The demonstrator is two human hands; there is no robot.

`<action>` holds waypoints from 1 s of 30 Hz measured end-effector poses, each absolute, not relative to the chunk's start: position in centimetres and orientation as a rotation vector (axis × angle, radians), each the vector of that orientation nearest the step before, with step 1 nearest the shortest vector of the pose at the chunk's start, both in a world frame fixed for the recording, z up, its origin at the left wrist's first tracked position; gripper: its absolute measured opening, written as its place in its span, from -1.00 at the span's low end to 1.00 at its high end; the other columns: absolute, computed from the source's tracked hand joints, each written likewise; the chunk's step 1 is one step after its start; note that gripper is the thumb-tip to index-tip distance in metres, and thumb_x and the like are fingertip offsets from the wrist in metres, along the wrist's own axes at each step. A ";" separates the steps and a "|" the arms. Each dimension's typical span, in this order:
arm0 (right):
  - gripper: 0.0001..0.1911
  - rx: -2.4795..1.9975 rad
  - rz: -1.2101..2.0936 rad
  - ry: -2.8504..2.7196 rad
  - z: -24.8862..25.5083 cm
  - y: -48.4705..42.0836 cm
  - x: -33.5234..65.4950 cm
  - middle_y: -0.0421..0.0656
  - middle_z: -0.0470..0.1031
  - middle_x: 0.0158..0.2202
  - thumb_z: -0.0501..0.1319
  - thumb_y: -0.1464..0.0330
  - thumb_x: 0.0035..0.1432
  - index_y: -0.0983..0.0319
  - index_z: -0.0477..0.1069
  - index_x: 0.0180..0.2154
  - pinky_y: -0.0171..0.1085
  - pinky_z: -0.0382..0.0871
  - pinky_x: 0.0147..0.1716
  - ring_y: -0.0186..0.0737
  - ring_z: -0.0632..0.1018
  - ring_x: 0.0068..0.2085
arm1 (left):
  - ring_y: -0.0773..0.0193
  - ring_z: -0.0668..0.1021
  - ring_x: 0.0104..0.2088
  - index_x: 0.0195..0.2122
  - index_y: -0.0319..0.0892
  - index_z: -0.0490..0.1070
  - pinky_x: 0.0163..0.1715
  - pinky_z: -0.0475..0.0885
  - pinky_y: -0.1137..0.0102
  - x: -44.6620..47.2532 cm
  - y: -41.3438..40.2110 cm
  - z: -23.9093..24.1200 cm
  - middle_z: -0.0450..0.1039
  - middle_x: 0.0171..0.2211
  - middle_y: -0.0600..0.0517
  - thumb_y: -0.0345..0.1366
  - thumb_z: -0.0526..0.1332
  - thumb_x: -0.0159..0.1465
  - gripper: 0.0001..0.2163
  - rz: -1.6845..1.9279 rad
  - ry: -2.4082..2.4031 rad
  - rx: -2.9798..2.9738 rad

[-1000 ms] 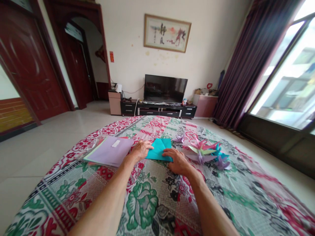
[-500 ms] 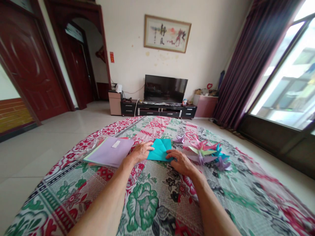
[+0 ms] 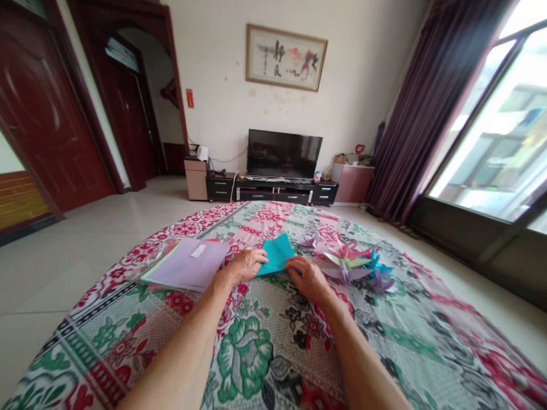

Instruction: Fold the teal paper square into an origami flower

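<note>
- The turquoise paper (image 3: 276, 254) lies between the two hands' fingers; against half a second ago it is turned, its lower edge now rising toward the right fingers, which suggests it is being repositioned.
- The left hand (image 3: 248, 263) has its fingers on the paper's left edge; the right hand (image 3: 308, 278), fingers curled, touches its lower right corner. Whether either pinches or merely presses, I cannot tell.
- Left of the left fingers, on the table (image 3: 243, 359), the lilac sheets (image 3: 183, 270) carry a white label (image 3: 198, 251), no writing legible.
- Folded paper pieces (image 3: 345, 275) sit right of the right fingers.
- Far beyond the fingers, a framed picture (image 3: 294, 54) bears brushed characters, one apparently 静.
</note>
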State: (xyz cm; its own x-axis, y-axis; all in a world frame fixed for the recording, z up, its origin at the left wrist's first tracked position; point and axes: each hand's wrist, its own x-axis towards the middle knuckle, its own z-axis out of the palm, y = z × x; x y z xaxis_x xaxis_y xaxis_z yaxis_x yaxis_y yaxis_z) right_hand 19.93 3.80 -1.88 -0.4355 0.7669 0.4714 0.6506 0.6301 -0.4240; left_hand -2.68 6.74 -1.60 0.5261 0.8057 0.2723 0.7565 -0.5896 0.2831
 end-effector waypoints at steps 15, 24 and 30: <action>-0.84 -1.259 0.092 -2.157 -0.9 3.8 19.3 -0.16 0.56 -0.30 0.15 0.39 0.10 0.14 0.51 -0.33 -0.06 0.12 -0.01 -0.14 0.47 -0.14 | 0.25 0.44 0.03 -0.17 -0.06 0.53 0.11 0.22 0.34 -2.8 6.4 -1.6 0.43 0.04 0.08 -0.48 0.08 0.10 -0.65 0.516 1.237 2.652; -0.90 -1.208 0.102 -2.112 -0.3 4.1 20.1 -0.17 0.55 -0.35 0.22 0.36 0.04 0.14 0.52 -0.37 -0.13 0.16 -0.06 -0.17 0.48 -0.21 | 0.26 0.46 0.00 -0.28 -0.02 0.57 0.10 0.22 0.33 -2.3 6.5 -1.9 0.46 0.00 0.10 -0.53 0.07 0.03 -0.62 0.548 1.160 2.627; -0.91 -1.171 0.050 -2.120 0.2 3.8 19.7 -0.16 0.54 -0.32 0.23 0.36 0.03 0.13 0.51 -0.38 0.03 0.05 0.03 -0.06 0.43 -0.03 | 0.28 0.48 -0.03 -0.32 -0.03 0.58 0.06 0.27 0.38 -1.8 6.1 -1.3 0.46 0.00 0.13 -0.54 0.05 -0.01 -0.62 0.542 1.080 2.618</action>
State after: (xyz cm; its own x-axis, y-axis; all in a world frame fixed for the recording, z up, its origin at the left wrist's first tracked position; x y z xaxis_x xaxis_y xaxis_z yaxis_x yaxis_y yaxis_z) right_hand 19.72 3.78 0.20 -0.3430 0.7550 0.5589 0.7280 0.5896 -0.3497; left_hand -1.79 6.13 -1.26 0.6546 0.7169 0.2398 0.6209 -0.6909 0.3704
